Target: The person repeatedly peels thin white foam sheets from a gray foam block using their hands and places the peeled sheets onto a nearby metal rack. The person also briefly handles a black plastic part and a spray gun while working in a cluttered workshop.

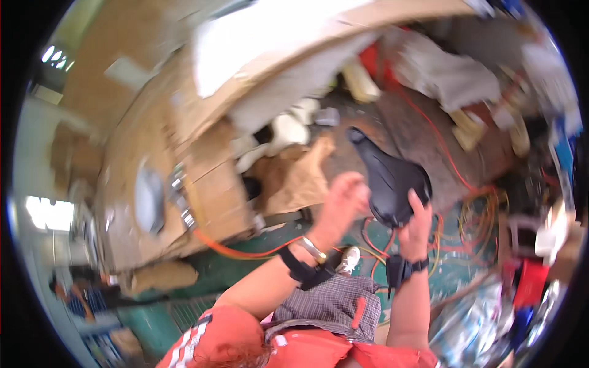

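Note:
A black bicycle saddle [389, 175] is held up in front of me, its narrow nose pointing away and to the left. My right hand [415, 221] grips its wide rear end, with the thumb on top and the other fingers beneath. Close to the saddle's left side is my left hand [343, 199], blurred, its fingers curled in. Whether anything small is in those fingers, I cannot make out. A gap or light contact between this hand and the saddle cannot be told apart.
A cardboard-covered bench [227, 202] stands at the left, carrying a grey oval piece [149, 199] and an orange hose [221, 247]. Pale saddle-shaped parts [288, 132] lie beyond. Coiled hoses [478, 221] and plastic bags [469, 325] are at the right. Another person [86, 300] is far left.

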`<action>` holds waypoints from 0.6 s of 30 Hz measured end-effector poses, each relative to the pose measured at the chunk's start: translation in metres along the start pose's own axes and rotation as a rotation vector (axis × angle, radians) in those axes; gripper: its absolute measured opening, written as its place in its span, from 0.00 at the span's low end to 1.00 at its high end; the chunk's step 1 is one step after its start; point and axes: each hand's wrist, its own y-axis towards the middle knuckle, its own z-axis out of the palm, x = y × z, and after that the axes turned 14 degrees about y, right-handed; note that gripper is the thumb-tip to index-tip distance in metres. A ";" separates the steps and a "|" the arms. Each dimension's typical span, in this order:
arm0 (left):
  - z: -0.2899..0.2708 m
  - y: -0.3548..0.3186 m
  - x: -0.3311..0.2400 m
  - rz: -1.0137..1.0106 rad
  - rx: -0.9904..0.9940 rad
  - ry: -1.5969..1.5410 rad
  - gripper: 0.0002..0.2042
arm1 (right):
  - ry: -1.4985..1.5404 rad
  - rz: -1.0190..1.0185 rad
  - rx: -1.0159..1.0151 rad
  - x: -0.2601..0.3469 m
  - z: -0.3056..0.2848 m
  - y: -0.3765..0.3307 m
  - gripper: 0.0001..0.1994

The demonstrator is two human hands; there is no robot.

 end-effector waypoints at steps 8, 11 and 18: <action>-0.115 -0.142 -0.090 0.200 -0.046 0.389 0.23 | -0.443 0.230 0.379 -0.065 0.069 -0.146 0.25; -0.191 -0.183 -0.103 0.254 -0.190 0.414 0.22 | -0.628 0.282 0.686 -0.107 0.131 -0.178 0.31; -0.400 -0.273 -0.155 0.245 -0.647 0.364 0.14 | -0.740 0.422 0.967 -0.307 0.247 -0.237 0.14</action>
